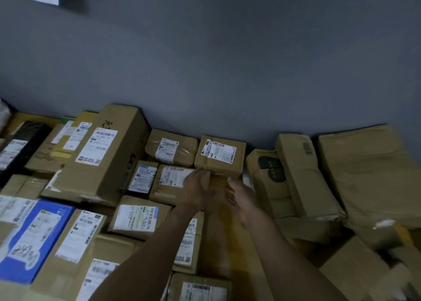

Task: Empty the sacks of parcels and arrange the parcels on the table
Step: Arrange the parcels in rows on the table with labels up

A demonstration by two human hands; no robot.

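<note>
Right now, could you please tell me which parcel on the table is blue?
The blue box at the near left, with a white label on top; the rest are brown cardboard, except one black parcel at the far left.

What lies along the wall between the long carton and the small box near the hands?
Head view: one taped brown parcel, white label, between long carton and small box.

Matt brown cardboard parcels [220,156] with white paper labels [218,151], some seemingly wrapped in glossy tape.
</note>
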